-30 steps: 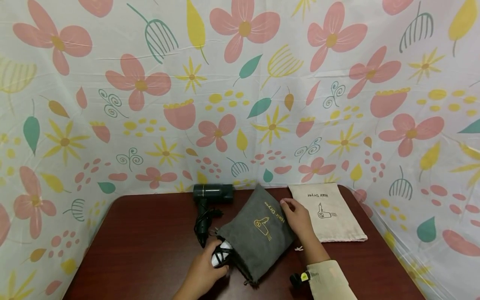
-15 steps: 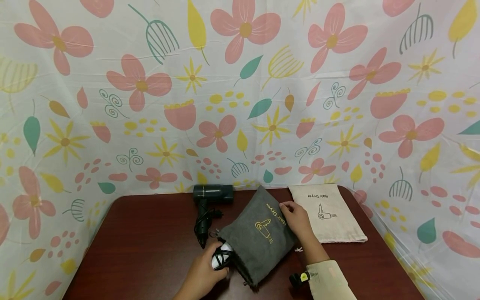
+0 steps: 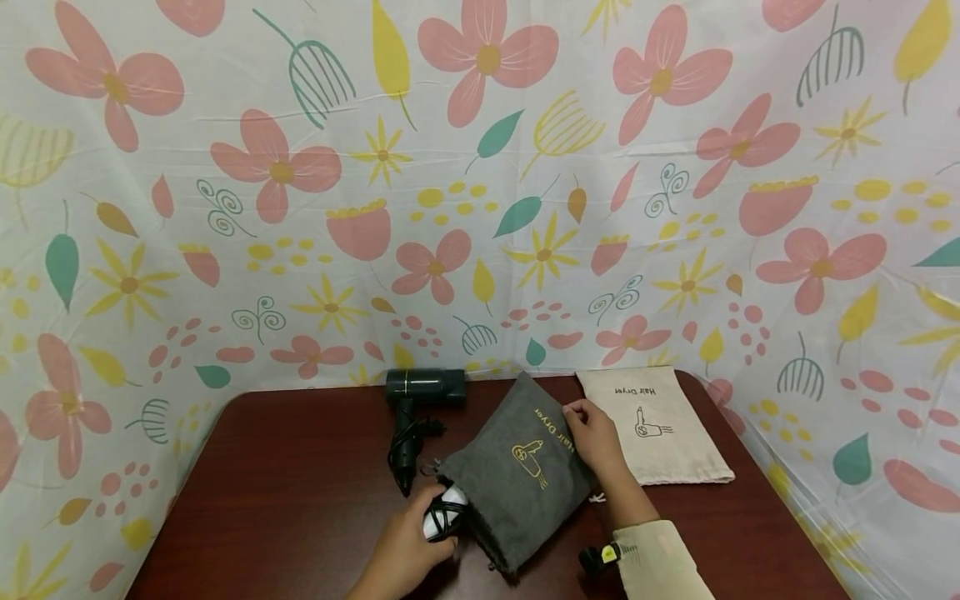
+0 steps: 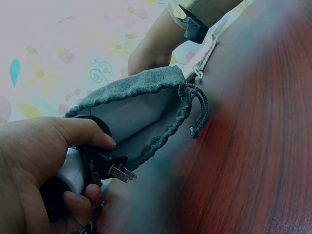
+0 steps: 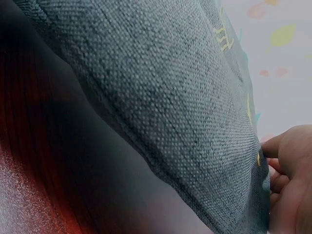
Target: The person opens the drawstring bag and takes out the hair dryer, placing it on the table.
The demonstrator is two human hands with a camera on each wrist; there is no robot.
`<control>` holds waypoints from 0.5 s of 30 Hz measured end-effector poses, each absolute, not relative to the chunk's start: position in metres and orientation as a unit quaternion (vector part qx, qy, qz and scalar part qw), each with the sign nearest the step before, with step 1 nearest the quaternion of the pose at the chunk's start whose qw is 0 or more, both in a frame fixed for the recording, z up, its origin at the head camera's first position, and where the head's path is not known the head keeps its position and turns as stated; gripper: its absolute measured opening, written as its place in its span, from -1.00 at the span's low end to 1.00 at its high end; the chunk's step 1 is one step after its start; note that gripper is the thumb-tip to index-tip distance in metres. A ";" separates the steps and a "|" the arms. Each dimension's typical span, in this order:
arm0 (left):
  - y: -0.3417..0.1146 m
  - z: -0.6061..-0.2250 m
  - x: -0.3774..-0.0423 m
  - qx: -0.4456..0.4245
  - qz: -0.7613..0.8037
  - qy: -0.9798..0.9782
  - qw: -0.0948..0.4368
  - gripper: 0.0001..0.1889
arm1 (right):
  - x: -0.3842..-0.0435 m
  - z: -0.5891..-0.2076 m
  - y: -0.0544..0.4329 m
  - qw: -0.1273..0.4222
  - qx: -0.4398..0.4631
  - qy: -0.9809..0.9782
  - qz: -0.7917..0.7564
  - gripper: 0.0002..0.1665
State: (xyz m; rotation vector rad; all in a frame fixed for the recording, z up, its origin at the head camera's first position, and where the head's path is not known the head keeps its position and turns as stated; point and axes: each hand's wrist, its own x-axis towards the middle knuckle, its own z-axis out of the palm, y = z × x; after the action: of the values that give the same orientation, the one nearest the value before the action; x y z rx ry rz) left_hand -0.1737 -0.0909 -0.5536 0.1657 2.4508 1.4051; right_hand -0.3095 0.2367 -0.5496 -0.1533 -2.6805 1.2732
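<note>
My left hand (image 3: pixel 405 542) grips the white handle of a hair dryer (image 3: pixel 452 497), round which a black cord is wound. In the left wrist view the cord's plug (image 4: pixel 122 171) sticks out below my thumb. The dryer's other end is inside a grey drawstring bag (image 3: pixel 498 487), whose mouth faces my left hand; a pale smooth surface shows inside it. My right hand (image 3: pixel 596 437) pinches the bag's closed far edge, beside the gold "Hair Dryer" lettering. From the right wrist, the bag's grey cloth (image 5: pixel 161 92) fills most of the view.
A dark green hair dryer (image 3: pixel 426 386), its cord wrapped round the handle, lies at the back of the brown table (image 3: pixel 285 475). At the back right is a flat beige drawstring bag (image 3: pixel 667 454), also printed "Hair Dryer". A flowered curtain (image 3: pixel 480 208) hangs behind the table.
The grey bag has shifted very slightly to the right and nearer. Both hands keep their holds, almost still.
</note>
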 end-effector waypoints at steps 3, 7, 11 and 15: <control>-0.092 -0.554 -0.173 0.058 0.498 0.851 0.159 -0.26 | -0.310 -0.550 0.237 0.087 -0.055 -0.900 0.423 -0.74; -0.092 -0.555 -0.173 0.048 0.501 0.848 0.165 -0.26 | -0.311 -0.551 0.238 0.091 -0.056 -0.901 0.419 -0.74; -0.093 -0.554 -0.173 0.041 0.498 0.850 0.169 -0.25 | -0.311 -0.550 0.238 0.097 -0.055 -0.901 0.419 -0.73; -0.094 -0.552 -0.172 0.039 0.489 0.855 0.166 -0.24 | -0.310 -0.548 0.239 0.104 -0.053 -0.899 0.422 -0.74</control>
State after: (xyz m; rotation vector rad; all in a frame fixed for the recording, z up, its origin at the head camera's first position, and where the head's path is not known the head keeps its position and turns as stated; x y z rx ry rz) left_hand -0.1725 -0.0936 -0.5520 0.1099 2.4352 1.3928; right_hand -0.3105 0.2387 -0.5477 -0.1557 -2.6527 1.2437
